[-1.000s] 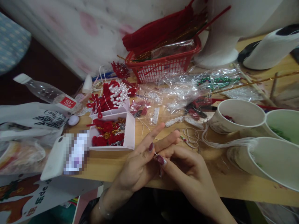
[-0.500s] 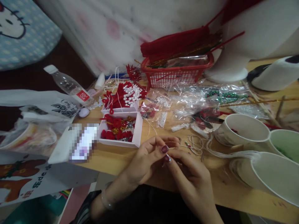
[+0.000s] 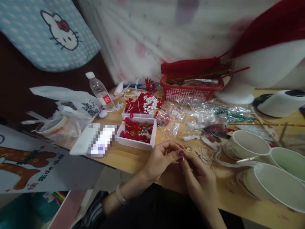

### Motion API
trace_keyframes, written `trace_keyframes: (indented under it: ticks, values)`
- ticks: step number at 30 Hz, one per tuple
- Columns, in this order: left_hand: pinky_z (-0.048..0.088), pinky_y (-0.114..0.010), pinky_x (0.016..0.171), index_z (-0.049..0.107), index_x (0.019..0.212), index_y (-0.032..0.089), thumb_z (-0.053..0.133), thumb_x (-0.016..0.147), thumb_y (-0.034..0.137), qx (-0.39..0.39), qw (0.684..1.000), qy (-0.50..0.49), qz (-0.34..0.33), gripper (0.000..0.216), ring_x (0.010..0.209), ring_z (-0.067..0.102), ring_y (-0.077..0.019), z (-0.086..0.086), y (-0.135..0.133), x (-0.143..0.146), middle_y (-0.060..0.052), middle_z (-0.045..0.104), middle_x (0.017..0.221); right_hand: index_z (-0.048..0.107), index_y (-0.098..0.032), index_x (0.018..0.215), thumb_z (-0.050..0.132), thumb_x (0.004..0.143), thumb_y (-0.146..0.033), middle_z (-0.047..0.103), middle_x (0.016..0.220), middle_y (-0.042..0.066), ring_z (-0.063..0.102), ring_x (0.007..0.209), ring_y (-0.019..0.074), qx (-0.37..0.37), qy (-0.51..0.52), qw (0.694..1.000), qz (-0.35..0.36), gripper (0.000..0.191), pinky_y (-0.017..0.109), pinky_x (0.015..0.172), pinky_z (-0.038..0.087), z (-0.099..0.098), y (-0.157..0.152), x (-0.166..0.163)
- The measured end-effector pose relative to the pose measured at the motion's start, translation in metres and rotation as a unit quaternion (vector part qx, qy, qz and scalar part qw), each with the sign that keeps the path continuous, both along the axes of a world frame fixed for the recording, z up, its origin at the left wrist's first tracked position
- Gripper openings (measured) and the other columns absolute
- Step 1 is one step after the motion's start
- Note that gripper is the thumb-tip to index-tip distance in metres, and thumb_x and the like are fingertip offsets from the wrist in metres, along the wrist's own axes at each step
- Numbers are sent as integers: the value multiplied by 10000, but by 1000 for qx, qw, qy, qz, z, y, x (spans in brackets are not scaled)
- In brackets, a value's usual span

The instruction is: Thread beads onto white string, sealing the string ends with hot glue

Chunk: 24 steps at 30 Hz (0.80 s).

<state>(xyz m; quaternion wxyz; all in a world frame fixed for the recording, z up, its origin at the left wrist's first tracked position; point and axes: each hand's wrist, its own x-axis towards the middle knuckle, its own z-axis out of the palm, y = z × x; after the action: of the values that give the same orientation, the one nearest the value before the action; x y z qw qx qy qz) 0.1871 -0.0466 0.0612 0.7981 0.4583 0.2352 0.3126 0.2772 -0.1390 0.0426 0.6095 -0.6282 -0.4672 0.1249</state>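
- the wooden table is crowded, so i judge it best to keep my work low over its bare near edge, clear of the white box of red trims and the paper cups.
- my left hand curls with fingers nearly closed, thumb and forefinger pinching something tiny, probably thread.
- my right hand meets it fingertip to fingertip, also pinched; what sits between them is too small to name.
- the thin white thread lies coiled just beyond my fingertips; steady, short pulls should keep it untangled.
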Motion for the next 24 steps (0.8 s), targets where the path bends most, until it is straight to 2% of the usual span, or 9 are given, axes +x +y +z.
trace_keyframes:
  ticks: [3, 7, 14, 20, 24]
  values:
    - [485, -243, 708, 717, 709, 150, 888, 615, 353, 13, 1000, -1, 11, 282, 818, 618, -149, -1, -1, 1, -50, 701, 884, 736, -225, 941, 598, 903, -252, 741, 814, 33, 679, 687, 163, -3, 16, 1000, -5, 147, 219, 582, 535, 1, 0, 0]
    - [486, -235, 652, 733, 711, 145, 890, 603, 392, 17, 999, 3, 27, 312, 685, 586, -115, -2, -2, 2, -28, 681, 767, 743, -204, 897, 608, 894, -319, 706, 714, 29, 643, 615, 168, -8, 33, 999, -1, 178, 247, 571, 529, 2, -1, 0]
    - [512, -236, 684, 762, 776, 145, 887, 601, 399, 16, 999, 13, 41, 332, 703, 620, -124, -3, -3, 1, -33, 710, 758, 739, -179, 906, 612, 890, -386, 705, 718, 55, 633, 625, 189, -5, 79, 997, -9, 243, 265, 537, 500, 2, 2, 0]
    - [521, -220, 690, 730, 767, 146, 883, 617, 384, 8, 999, 8, 47, 320, 703, 630, -114, -5, -3, 1, -16, 701, 757, 742, -182, 969, 601, 897, -354, 739, 835, 66, 683, 750, 203, 4, 88, 996, 13, 233, 311, 679, 556, 1, 3, -1]
    - [517, -202, 669, 708, 758, 148, 883, 620, 385, 9, 999, 6, 45, 326, 686, 619, -101, -5, -4, 2, 0, 683, 739, 739, -175, 988, 593, 901, -335, 749, 855, 69, 667, 693, 179, 11, 105, 994, 21, 233, 303, 672, 554, 1, 2, -2]
